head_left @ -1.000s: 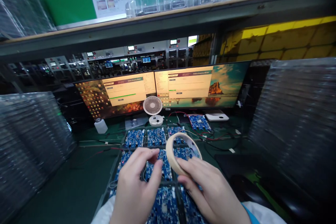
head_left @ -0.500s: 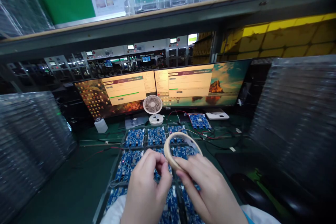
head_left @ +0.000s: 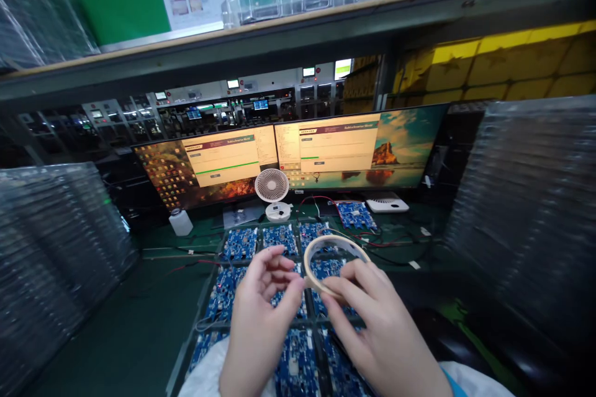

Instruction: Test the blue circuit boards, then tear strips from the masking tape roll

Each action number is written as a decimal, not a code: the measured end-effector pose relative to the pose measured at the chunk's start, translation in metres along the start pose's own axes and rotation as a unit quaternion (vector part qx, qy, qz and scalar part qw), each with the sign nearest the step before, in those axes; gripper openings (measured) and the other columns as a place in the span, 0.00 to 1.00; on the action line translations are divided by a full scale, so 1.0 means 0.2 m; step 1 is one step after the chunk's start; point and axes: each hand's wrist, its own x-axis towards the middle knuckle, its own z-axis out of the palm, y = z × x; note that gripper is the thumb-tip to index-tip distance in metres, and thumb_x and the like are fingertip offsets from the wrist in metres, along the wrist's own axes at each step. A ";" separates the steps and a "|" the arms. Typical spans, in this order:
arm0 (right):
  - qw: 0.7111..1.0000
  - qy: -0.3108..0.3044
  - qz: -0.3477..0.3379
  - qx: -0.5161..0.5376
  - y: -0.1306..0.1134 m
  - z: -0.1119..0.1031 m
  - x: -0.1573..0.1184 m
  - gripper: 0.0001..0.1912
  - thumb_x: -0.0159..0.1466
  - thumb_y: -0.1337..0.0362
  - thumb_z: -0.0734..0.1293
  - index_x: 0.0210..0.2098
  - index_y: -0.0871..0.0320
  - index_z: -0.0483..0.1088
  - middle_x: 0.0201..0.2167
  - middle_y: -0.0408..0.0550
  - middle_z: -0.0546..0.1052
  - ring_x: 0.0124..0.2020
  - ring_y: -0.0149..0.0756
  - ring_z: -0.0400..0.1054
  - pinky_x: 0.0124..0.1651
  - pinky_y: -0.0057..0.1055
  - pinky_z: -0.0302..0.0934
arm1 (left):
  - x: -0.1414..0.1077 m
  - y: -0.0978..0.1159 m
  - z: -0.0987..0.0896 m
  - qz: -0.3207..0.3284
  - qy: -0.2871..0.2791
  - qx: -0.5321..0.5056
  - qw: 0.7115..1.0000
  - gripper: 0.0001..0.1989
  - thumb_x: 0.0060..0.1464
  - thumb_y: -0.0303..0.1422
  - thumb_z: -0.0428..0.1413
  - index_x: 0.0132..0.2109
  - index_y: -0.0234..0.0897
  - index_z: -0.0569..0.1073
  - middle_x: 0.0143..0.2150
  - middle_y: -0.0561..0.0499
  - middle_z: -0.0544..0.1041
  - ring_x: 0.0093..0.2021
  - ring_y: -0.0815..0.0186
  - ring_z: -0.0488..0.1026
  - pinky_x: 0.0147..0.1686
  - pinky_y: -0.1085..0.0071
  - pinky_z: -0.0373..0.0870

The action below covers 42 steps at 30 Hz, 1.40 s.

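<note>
A roll of masking tape (head_left: 311, 265) is tilted above the circuit boards, held between the thumb and fingers of my right hand (head_left: 372, 316). My left hand (head_left: 265, 316) is just left of the roll, its fingers curved and apart. The left thumb tip comes close to the roll's near left edge, where a short pale bit of tape seems to show; whether it touches the thumb is unclear. Under both hands lies a dark divided tray (head_left: 205, 298) with several blue circuit boards (head_left: 239, 243) in its compartments. My hands hide part of the middle and near boards.
Two monitors (head_left: 223, 158) stand behind the tray, with a small white fan (head_left: 272, 186) before them. A white bottle (head_left: 180, 222) is at left; another blue board (head_left: 356, 216) with wires lies at back right. Stacks of clear trays (head_left: 60, 248) flank the bench. A dark mouse (head_left: 447, 335) is at right.
My left fingers have spread from a pinch beside the roll. The tape roll and my right hand have shifted slightly to the right, and the right fingers have changed their hold.
</note>
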 end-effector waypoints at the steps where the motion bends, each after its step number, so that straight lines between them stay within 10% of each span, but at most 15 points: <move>1: 1.000 -0.005 0.001 -0.004 0.00 0.01 0.00 0.05 0.67 0.69 0.59 0.37 0.60 0.67 0.34 0.50 0.62 0.35 0.36 0.56 0.36 0.33 0.52 | 0.00 0.00 0.01 -0.005 -0.014 -0.006 1.000 0.23 0.52 0.37 0.58 0.52 0.34 0.62 0.42 0.46 0.71 0.40 0.69 0.73 0.42 0.72 0.74; 42: 0.997 -0.029 0.068 0.004 0.04 0.08 -0.02 0.13 0.66 0.66 0.61 0.25 0.59 0.60 0.28 0.47 0.63 0.33 0.38 0.54 0.35 0.33 0.43 | 0.04 -0.02 0.03 -0.100 -0.089 -0.062 0.989 0.28 0.49 0.34 0.60 0.54 0.31 0.60 0.34 0.49 0.75 0.35 0.69 0.73 0.38 0.72 0.71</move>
